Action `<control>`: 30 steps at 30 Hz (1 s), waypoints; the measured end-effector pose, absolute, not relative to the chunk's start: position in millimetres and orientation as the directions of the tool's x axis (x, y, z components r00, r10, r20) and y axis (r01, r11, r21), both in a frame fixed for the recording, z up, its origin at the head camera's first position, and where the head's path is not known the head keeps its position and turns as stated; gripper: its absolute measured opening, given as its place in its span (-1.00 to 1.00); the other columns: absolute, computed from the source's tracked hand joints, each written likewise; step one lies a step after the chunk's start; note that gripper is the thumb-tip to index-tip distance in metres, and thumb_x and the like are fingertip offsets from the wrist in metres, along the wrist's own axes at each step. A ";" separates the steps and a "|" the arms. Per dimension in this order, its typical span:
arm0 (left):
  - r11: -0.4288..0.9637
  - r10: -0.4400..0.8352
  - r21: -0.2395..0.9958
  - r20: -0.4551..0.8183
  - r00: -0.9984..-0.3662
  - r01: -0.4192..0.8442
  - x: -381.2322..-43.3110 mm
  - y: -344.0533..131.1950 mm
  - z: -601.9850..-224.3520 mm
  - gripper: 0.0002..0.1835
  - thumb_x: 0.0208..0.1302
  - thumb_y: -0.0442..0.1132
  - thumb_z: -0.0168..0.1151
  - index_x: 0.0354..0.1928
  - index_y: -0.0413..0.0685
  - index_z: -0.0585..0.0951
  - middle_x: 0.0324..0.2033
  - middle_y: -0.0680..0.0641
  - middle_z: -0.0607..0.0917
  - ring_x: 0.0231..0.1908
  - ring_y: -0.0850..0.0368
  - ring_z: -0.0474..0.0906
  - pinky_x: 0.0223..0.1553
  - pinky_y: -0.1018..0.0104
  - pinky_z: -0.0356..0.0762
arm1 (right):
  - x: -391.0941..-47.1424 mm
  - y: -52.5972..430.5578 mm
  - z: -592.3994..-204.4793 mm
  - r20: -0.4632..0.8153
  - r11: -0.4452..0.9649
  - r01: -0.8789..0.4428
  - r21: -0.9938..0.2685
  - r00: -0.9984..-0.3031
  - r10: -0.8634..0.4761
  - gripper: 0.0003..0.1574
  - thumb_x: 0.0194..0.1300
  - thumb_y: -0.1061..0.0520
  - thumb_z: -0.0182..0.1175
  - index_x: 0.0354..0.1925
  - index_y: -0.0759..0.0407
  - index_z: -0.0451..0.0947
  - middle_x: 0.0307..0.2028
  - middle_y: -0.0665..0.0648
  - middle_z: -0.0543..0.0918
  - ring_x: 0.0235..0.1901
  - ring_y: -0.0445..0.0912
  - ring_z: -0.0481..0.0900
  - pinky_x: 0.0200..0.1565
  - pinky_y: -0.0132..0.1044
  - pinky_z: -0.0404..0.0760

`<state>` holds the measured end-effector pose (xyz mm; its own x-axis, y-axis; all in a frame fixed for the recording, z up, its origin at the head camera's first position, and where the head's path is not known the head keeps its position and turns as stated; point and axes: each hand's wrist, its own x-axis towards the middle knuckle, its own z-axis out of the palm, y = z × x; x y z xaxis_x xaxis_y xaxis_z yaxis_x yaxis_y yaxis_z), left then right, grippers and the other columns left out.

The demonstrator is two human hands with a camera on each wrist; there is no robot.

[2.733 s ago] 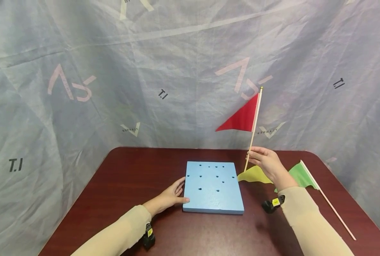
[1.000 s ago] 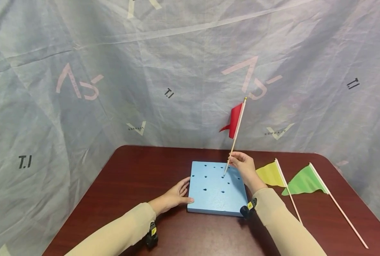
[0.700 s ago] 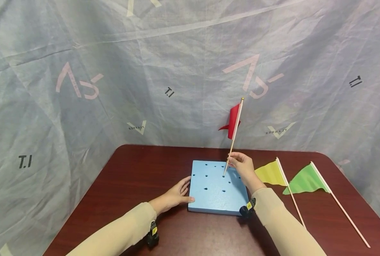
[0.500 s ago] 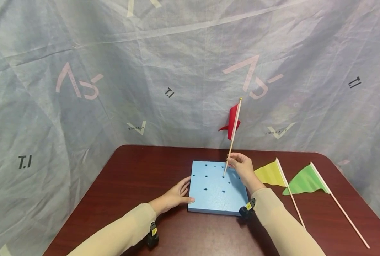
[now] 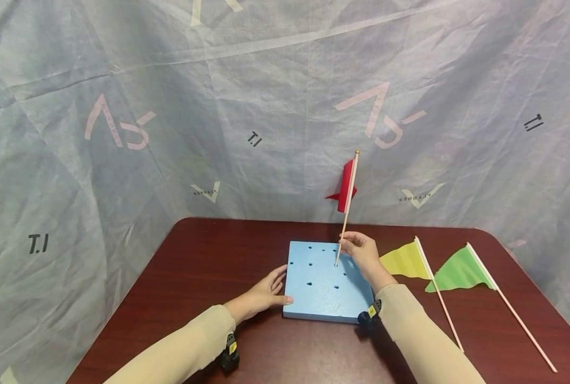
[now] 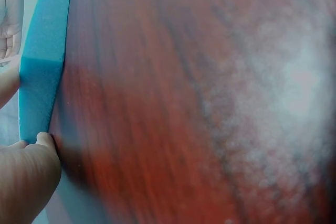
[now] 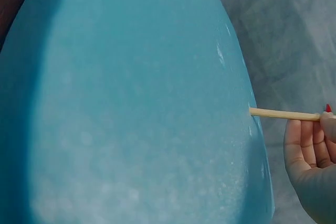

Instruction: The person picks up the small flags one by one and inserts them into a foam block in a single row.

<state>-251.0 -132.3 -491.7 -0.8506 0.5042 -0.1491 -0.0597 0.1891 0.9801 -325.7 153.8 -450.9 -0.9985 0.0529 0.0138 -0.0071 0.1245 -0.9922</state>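
In the head view a blue board (image 5: 328,301) with several small holes lies on the table. My left hand (image 5: 261,293) holds its left edge, thumb at the near left corner and fingers along the side; the left wrist view shows the thumb and fingertips against the board's edge (image 6: 42,77). My right hand (image 5: 361,253) pinches the thin wooden pole of a red flag (image 5: 346,186) between thumb and fingers. The pole stands nearly upright, tilted slightly right, its lower tip at a hole in the board. Up close in the right wrist view, the pole (image 7: 283,114) meets the board's surface.
A yellow flag (image 5: 409,260) and a green flag (image 5: 462,269) lie on the dark red table (image 5: 208,256), right of the board, with their poles pointing towards the near right. Behind the table hangs a grey cloth (image 5: 275,106) with printed letters.
My right hand has brought the red flag left from above the yellow flag to over the board. Lately the pole has become more upright and sunk slightly. My left hand stays at the board.
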 end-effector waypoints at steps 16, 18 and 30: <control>0.179 0.504 0.981 -0.154 -0.850 -0.072 -251.5 -132.1 -491.6 0.03 0.19 -0.29 0.37 0.54 -0.04 -0.10 0.52 -0.25 -0.10 0.49 -0.26 -0.14 0.42 -0.05 0.15 | -317.2 150.3 -460.0 0.086 0.261 -0.086 -0.962 -0.996 -0.011 -0.71 0.38 0.25 0.14 -0.02 0.43 0.55 -0.16 0.35 0.65 -0.33 -0.19 0.64 -0.20 -0.42 0.69; 0.174 0.506 0.982 -0.150 -0.850 -0.069 -251.4 -132.3 -492.3 0.03 0.20 -0.29 0.37 0.54 -0.04 -0.10 0.52 -0.26 -0.10 0.49 -0.26 -0.15 0.42 -0.05 0.15 | -316.1 149.4 -460.9 0.091 0.271 -0.088 -0.959 -0.996 0.000 -0.72 0.39 0.24 0.14 -0.02 0.42 0.56 -0.15 0.35 0.65 -0.31 -0.17 0.64 -0.20 -0.44 0.69; 0.187 0.502 0.980 -0.158 -0.851 -0.072 -251.2 -132.2 -491.7 0.03 0.19 -0.27 0.38 0.54 -0.04 -0.10 0.52 -0.26 -0.10 0.49 -0.25 -0.15 0.41 -0.06 0.16 | -313.5 147.8 -459.3 0.088 0.289 -0.084 -0.954 -0.996 0.002 -0.73 0.39 0.23 0.14 -0.02 0.38 0.53 -0.18 0.28 0.63 -0.28 -0.10 0.64 -0.16 -0.43 0.69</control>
<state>-251.2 -132.2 -491.7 -0.8506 0.5015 -0.1581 -0.0721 0.1866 0.9798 -313.5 147.8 -459.3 -0.9961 0.0019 0.0884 -0.0841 0.2888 -0.9537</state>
